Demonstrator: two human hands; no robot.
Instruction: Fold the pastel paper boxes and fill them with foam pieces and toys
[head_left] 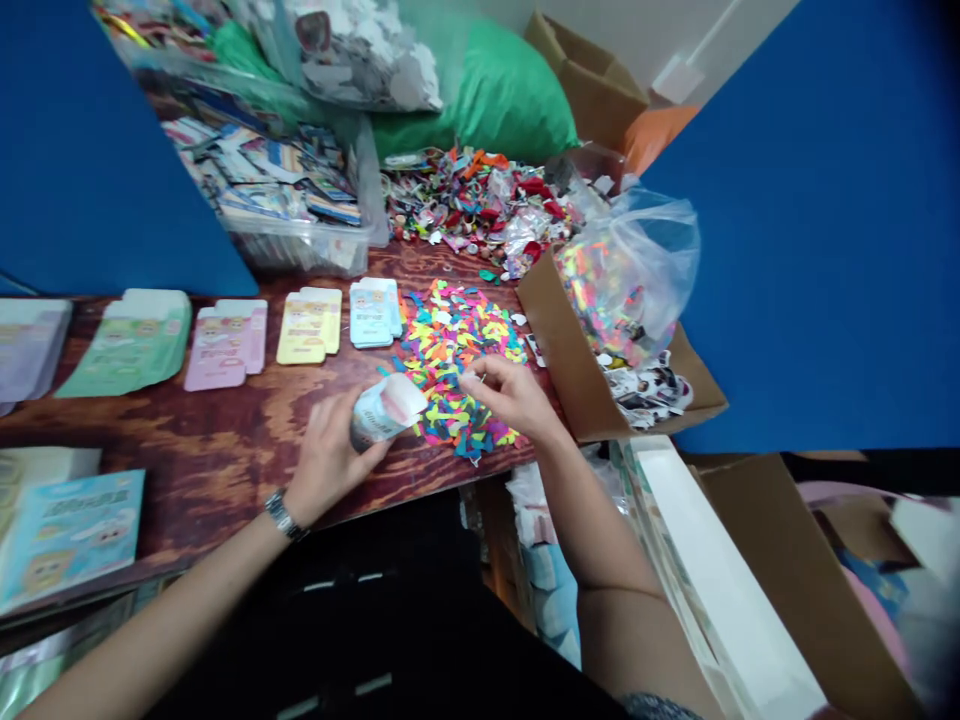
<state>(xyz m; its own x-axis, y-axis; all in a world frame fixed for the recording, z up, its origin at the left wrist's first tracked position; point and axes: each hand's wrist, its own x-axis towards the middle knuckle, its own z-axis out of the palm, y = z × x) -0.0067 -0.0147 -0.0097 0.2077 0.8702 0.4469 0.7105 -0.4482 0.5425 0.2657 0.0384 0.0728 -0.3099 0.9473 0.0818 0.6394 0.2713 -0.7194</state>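
Observation:
My left hand (pixel 334 450), with a watch on its wrist, is wrapped round a small light blue paper box (pixel 379 412). The box is tilted, and its open end faces right toward my other hand. Over a heap of small bright-coloured pieces (pixel 442 335), my right hand (pixel 506 392) is closed in a pinch. Something small and pale seems to be at its fingertips, too small to name. Flat blue packets (pixel 373 312) lie behind the box, beside the heap.
Yellow (pixel 309 325), pink (pixel 225 343), green (pixel 131 343) and purple flat packets line the table leftward. Blue printed boxes (pixel 79 530) lie front left. A cardboard box (pixel 559 345) with a plastic bag stands right. Behind are a mixed trinket pile (pixel 480 200) and a clear bin (pixel 300 235).

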